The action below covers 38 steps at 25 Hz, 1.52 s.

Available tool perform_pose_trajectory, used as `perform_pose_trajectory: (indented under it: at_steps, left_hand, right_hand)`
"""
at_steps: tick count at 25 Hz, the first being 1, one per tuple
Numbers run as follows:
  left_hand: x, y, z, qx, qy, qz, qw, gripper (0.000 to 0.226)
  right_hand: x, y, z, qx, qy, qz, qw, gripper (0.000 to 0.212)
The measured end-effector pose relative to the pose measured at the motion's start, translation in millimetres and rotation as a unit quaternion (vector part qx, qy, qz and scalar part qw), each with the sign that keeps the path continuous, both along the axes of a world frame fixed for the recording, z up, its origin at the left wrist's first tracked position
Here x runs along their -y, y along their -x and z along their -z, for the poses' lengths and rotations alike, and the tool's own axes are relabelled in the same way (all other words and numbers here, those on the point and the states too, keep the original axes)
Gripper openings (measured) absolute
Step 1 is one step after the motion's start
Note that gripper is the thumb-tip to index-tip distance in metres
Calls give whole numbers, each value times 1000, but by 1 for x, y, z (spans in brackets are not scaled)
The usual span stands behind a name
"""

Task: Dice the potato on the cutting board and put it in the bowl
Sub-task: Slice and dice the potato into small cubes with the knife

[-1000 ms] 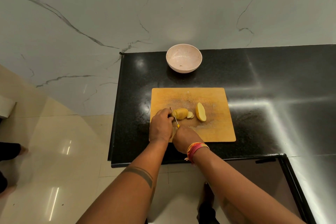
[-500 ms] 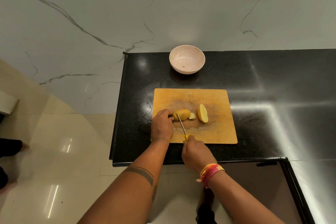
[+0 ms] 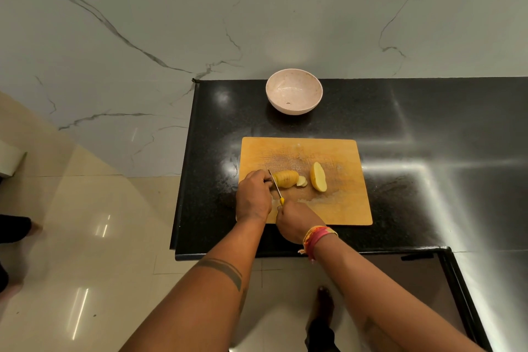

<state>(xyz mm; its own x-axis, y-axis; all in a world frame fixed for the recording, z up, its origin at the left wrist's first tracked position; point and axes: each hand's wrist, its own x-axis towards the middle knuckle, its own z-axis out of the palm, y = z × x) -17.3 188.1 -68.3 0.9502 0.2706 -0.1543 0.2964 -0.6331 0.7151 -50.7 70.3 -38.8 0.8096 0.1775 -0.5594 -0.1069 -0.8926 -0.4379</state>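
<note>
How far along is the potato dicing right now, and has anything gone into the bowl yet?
Done: the potato is halved, and one half lies untouched on the cutting board. In hand: the left hand holds the other half, already cut into slices, while the right hand grips the knife at its left end. Left: crosscutting into dice, the second half, and filling the bowl, which holds no potato.

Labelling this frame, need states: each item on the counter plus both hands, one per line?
Bowl: upright, holds no potato.
Cutting board: flat on counter.
Potato half: partly sliced, held by left hand.
Other potato half: uncut.
Knife: blade at potato, gripped by right hand.
</note>
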Motion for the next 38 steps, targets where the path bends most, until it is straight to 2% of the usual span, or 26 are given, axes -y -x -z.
perform_pose_trajectory:
  at_steps: [4, 12, 17, 20, 24, 30, 33, 38]
  left_hand:
    - [1, -1, 0, 0, 3, -8, 1000, 13]
    - [2, 3, 0, 13, 1, 0, 1000, 13]
    - [2, 6, 2, 11, 0, 41, 999, 38]
    - [7, 8, -1, -17, -47, 88, 995, 50]
    - [9, 4, -6, -12, -77, 81, 994, 43]
    - [2, 7, -6, -5, -46, 56, 997, 34]
    - [-5, 12, -10, -12, -61, 50, 997, 28]
    - [-16, 31, -10, 1, -86, 136, 987, 20]
  right_hand:
    - [3, -3, 2, -18, 0, 3, 1000, 22]
    - [29, 45, 15, -21, 18, 22, 999, 26]
    - [51, 63, 3, -10, -41, 53, 998, 24]
    - [61, 65, 0, -7, -56, 71, 996, 24]
    - [51, 53, 3, 8, -50, 70, 996, 25]
    - [36, 43, 5, 27, -30, 78, 996, 25]
    - [34, 46, 4, 33, -32, 85, 995, 24]
    - [26, 61, 5, 33, -51, 81, 995, 24]
